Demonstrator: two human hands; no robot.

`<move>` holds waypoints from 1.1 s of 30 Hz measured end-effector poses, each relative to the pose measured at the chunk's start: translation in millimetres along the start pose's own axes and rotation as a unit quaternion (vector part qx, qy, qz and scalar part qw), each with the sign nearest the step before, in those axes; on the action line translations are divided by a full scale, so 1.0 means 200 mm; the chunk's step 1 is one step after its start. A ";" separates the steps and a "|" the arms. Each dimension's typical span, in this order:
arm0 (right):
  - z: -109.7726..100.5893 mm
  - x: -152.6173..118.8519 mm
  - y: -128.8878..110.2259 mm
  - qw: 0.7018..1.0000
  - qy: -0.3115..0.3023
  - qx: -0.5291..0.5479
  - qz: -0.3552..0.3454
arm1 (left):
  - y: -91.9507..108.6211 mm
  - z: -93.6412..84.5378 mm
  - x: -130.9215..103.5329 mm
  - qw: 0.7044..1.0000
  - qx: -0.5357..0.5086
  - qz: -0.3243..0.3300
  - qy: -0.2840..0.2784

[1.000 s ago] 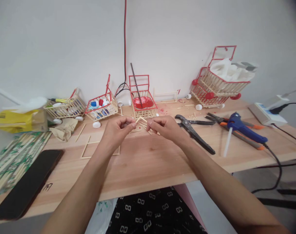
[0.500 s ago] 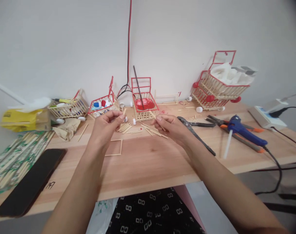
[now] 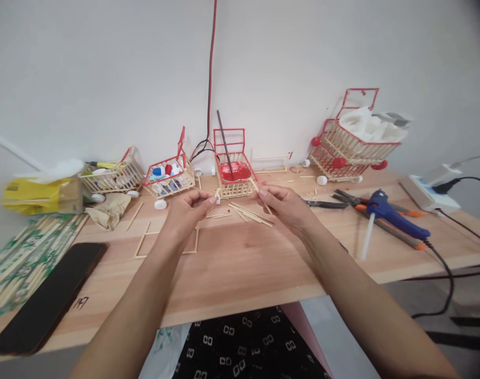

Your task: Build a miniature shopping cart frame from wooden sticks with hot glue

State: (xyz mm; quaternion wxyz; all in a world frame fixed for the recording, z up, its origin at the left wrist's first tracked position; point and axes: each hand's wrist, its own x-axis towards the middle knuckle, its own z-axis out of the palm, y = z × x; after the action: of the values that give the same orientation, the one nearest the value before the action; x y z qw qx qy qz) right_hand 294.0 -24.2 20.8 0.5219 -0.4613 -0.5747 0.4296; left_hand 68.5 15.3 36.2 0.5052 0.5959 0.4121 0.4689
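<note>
My left hand (image 3: 190, 213) pinches a short wooden stick (image 3: 217, 193), whose upper end shows at the fingertips. Between the fingers of my right hand (image 3: 281, 208) is another thin wooden stick (image 3: 254, 185), slanting down under the fingers. Several loose sticks (image 3: 250, 212) lie on the table between the hands. A rectangular stick frame (image 3: 145, 244) lies flat, partly hidden by my left forearm. Just behind the hands stands a small stick basket (image 3: 235, 189) with red rails, holding a red dish (image 3: 235, 170) and a dark rod (image 3: 225, 142).
More stick carts (image 3: 169, 176) stand along the wall, a large one (image 3: 342, 152) at right. A blue glue gun (image 3: 398, 213), pliers (image 3: 352, 197) and power strip (image 3: 429, 193) lie right. A phone (image 3: 48, 297), wrapped sticks (image 3: 34, 258) and yellow package (image 3: 38, 195) lie left.
My left hand has moved right, closer to my right hand, over the stick pile. More of the flat frame shows. My right hand has shifted slightly right, still holding its stick.
</note>
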 end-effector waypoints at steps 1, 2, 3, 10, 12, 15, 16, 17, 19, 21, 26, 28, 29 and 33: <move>0.00 0.00 0.00 1.000 0.002 -0.022 0.004 | -0.01 0.02 -0.01 1.000 -0.015 -0.012 -0.014; 0.01 0.00 0.01 0.999 0.001 -0.039 0.006 | -0.02 0.04 -0.01 0.999 -0.033 -0.026 -0.028; 0.01 0.00 0.01 0.999 -0.001 -0.050 0.007 | -0.02 0.05 -0.02 0.997 -0.053 -0.040 -0.040; 0.05 0.01 0.05 0.996 -0.014 -0.083 0.015 | -0.02 0.02 0.01 0.989 -0.134 -0.055 -0.013; 0.06 0.00 0.05 0.996 -0.014 -0.079 0.024 | -0.01 0.00 0.02 0.988 -0.147 -0.041 0.006; 0.07 0.00 0.04 0.998 -0.010 -0.056 0.028 | 0.01 -0.03 0.02 0.986 -0.164 -0.030 0.025; 0.07 0.00 0.03 0.999 -0.004 -0.048 0.023 | 0.01 -0.03 0.02 0.984 -0.171 -0.027 0.033; 0.06 0.00 0.02 0.999 0.006 -0.039 0.014 | 0.02 -0.04 0.03 0.982 -0.181 -0.023 0.040; 0.04 0.00 0.00 0.999 0.041 -0.013 -0.016 | 0.04 -0.05 0.03 0.976 -0.206 -0.006 0.064; -0.01 0.00 -0.05 0.995 0.087 0.011 -0.054 | 0.07 -0.09 0.04 0.969 -0.227 0.018 0.098; -0.09 0.00 -0.15 0.977 0.185 -0.018 -0.107 | 0.13 -0.21 0.06 0.945 -0.264 0.069 0.179; -0.05 0.00 -0.15 0.983 0.139 -0.080 -0.091 | 0.14 -0.24 0.06 0.940 -0.271 0.078 0.193; -0.01 0.01 -0.14 0.985 0.096 -0.124 -0.078 | 0.15 -0.25 0.06 0.939 -0.272 0.079 0.197; 0.21 0.05 -0.04 0.954 -0.030 -0.294 -0.050 | 0.15 -0.25 0.06 0.934 -0.277 0.081 0.208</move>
State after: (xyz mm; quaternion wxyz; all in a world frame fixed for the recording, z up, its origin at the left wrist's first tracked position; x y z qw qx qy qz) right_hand 250.3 -16.8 27.1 0.3661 -0.5516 -0.7138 0.2283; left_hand 22.0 33.5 70.1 0.5133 0.3524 0.3119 0.7177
